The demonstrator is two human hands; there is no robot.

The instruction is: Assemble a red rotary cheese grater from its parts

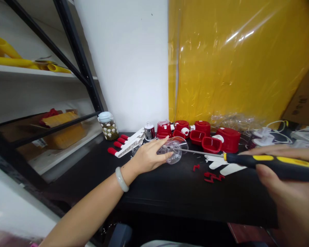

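My left hand (152, 153) is wrapped round a clear plastic cup-shaped part (177, 156) lying on its side on the black tabletop. My right hand (285, 192) grips a screwdriver (270, 164) with a black and yellow handle. Its long shaft points left, and the tip reaches the clear part near my left fingers. Whether the tip sits in a screw I cannot tell. Small red clips (213, 177) and white flat pieces (230, 168) lie below the shaft.
Behind are several red housings (229, 139), red trays (211, 144), a metal drum (149, 131) and white handles with red grips (127, 144). A lidded jar (108, 126) stands by the shelf (67, 151) at left. Clear wrap and wires (280, 135) lie at right.
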